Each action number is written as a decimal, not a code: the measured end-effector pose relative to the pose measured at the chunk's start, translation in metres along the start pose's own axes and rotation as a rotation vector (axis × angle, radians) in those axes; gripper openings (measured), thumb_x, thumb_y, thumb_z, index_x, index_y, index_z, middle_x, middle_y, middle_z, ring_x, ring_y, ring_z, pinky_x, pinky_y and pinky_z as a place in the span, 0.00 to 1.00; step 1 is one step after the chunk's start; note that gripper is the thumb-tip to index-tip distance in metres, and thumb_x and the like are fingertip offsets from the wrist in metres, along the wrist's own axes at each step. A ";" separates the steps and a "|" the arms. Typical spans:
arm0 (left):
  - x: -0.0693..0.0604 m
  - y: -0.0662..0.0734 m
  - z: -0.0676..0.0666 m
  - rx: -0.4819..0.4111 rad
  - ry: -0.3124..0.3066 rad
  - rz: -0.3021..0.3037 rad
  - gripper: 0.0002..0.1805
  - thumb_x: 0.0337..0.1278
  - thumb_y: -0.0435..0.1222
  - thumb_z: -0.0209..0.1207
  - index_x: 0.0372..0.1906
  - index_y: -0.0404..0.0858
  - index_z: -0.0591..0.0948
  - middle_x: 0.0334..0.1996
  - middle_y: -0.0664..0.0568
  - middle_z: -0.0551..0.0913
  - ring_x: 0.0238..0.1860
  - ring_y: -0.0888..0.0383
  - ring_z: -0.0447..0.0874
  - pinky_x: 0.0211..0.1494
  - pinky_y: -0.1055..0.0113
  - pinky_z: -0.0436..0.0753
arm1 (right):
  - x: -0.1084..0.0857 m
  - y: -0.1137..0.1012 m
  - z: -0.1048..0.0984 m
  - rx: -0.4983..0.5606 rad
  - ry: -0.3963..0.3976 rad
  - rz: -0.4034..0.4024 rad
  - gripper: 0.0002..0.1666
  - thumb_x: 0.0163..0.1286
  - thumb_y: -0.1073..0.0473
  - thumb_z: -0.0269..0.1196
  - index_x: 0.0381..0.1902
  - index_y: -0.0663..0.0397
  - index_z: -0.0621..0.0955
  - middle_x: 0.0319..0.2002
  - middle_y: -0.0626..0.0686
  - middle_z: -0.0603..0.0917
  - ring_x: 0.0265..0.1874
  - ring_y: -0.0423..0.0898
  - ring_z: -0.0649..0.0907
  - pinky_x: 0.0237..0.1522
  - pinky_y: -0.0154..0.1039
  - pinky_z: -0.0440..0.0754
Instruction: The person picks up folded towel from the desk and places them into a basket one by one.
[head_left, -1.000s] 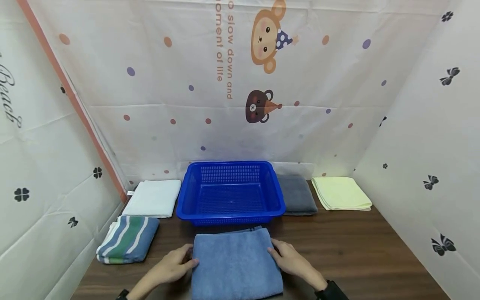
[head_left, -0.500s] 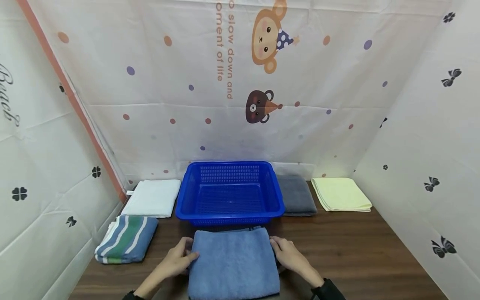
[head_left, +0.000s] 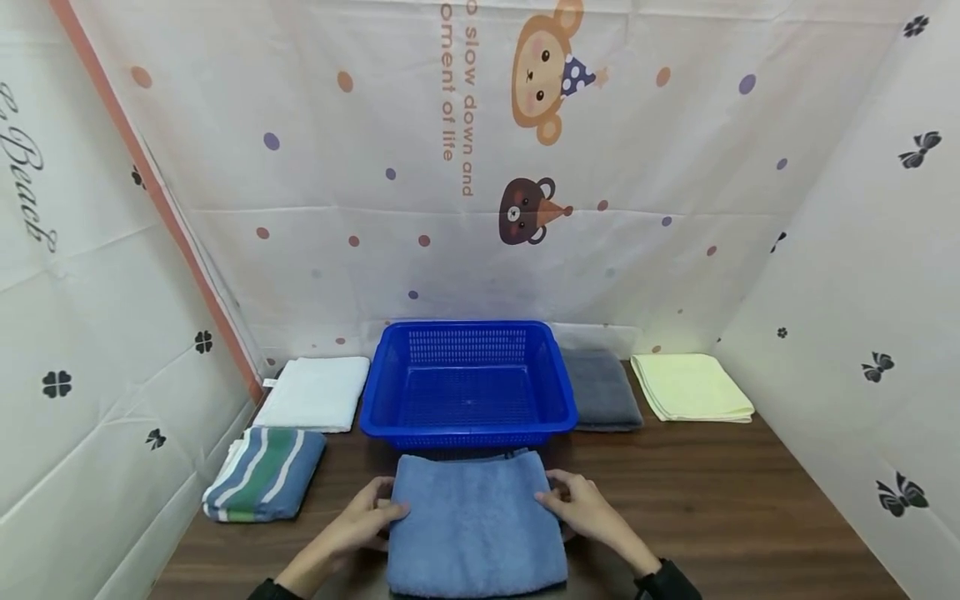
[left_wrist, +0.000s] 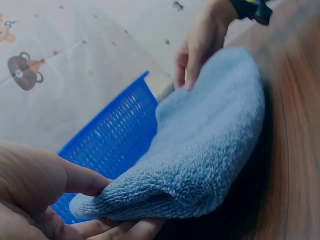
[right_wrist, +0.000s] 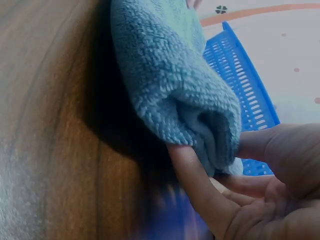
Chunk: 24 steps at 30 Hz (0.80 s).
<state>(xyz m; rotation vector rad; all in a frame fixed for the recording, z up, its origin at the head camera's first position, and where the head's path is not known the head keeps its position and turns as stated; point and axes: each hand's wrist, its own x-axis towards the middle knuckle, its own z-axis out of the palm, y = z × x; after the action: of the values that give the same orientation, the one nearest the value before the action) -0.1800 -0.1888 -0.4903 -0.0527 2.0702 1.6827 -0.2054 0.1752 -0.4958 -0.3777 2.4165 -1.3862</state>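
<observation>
A folded blue towel (head_left: 477,525) is held between both hands in front of the basket, raised off the table, with a dark gap below it in both wrist views. My left hand (head_left: 367,515) grips its left edge, thumb on top and fingers underneath, as the left wrist view shows on the towel (left_wrist: 200,135). The right hand (head_left: 588,510) pinches the opposite edge; in the right wrist view its thumb and fingers close on the folded layers of the towel (right_wrist: 160,75). Just behind stands a blue plastic basket (head_left: 468,439) with nothing inside.
To the left lie a folded white towel (head_left: 315,393) and a striped blue, green and white towel (head_left: 266,475). Right of the basket are a grey towel (head_left: 600,392) and a pale yellow one (head_left: 692,387). Printed cloth walls (head_left: 420,267) enclose the brown wooden table (head_left: 720,517).
Both hands have taken a firmer hold of the blue towel's sides and lifted it slightly, its far edge shifting a little toward the basket. The head view has also shifted slightly.
</observation>
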 end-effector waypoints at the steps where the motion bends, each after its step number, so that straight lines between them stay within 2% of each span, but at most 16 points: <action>1: -0.002 0.000 0.000 -0.016 -0.007 0.005 0.41 0.72 0.39 0.58 0.73 0.18 0.50 0.55 0.29 0.82 0.49 0.46 0.87 0.45 0.48 0.88 | -0.001 -0.001 -0.001 0.045 -0.013 0.007 0.35 0.75 0.55 0.63 0.67 0.79 0.69 0.29 0.49 0.83 0.26 0.40 0.81 0.26 0.42 0.86; 4: -0.008 0.002 -0.002 -0.062 -0.026 0.007 0.42 0.71 0.38 0.58 0.74 0.20 0.49 0.56 0.28 0.81 0.51 0.46 0.86 0.47 0.49 0.88 | -0.002 -0.005 -0.003 0.150 -0.034 0.017 0.33 0.73 0.57 0.64 0.67 0.76 0.70 0.30 0.51 0.85 0.27 0.42 0.82 0.25 0.46 0.88; 9: -0.018 0.009 -0.002 -0.094 -0.028 -0.002 0.44 0.69 0.39 0.60 0.75 0.21 0.49 0.56 0.31 0.82 0.53 0.48 0.85 0.47 0.51 0.88 | -0.008 -0.014 -0.005 0.161 -0.028 -0.001 0.32 0.73 0.58 0.64 0.66 0.74 0.71 0.29 0.48 0.83 0.26 0.40 0.80 0.24 0.42 0.86; 14: -0.033 0.022 -0.007 -0.137 -0.052 0.031 0.45 0.68 0.39 0.60 0.76 0.24 0.48 0.48 0.42 0.87 0.46 0.53 0.87 0.44 0.56 0.88 | -0.019 -0.033 -0.016 0.210 -0.033 0.004 0.32 0.74 0.57 0.63 0.68 0.72 0.70 0.29 0.48 0.83 0.25 0.39 0.79 0.24 0.39 0.84; 20: -0.050 0.053 -0.028 -0.222 -0.060 0.016 0.45 0.69 0.40 0.59 0.76 0.29 0.45 0.47 0.49 0.87 0.45 0.56 0.89 0.46 0.56 0.88 | -0.025 -0.067 -0.032 0.271 -0.063 -0.034 0.35 0.75 0.57 0.62 0.72 0.68 0.64 0.29 0.45 0.79 0.21 0.36 0.72 0.25 0.34 0.78; 22: -0.051 0.066 -0.034 -0.236 -0.053 0.011 0.45 0.69 0.40 0.60 0.77 0.30 0.46 0.48 0.50 0.85 0.46 0.56 0.89 0.49 0.56 0.87 | -0.024 -0.078 -0.039 0.254 -0.055 -0.091 0.35 0.76 0.59 0.61 0.73 0.70 0.63 0.29 0.44 0.79 0.22 0.35 0.72 0.25 0.33 0.77; 24: -0.047 0.080 -0.037 -0.227 -0.020 0.017 0.44 0.68 0.40 0.60 0.77 0.32 0.48 0.50 0.49 0.84 0.47 0.57 0.88 0.50 0.57 0.87 | -0.020 -0.089 -0.048 0.231 -0.031 -0.123 0.35 0.76 0.60 0.61 0.73 0.71 0.62 0.29 0.44 0.78 0.23 0.35 0.73 0.26 0.34 0.80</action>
<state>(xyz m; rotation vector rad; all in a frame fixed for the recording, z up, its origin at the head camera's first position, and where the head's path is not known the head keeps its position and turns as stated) -0.1754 -0.2161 -0.3943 -0.0917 1.8617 1.9133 -0.2008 0.1764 -0.3929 -0.4910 2.2095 -1.6784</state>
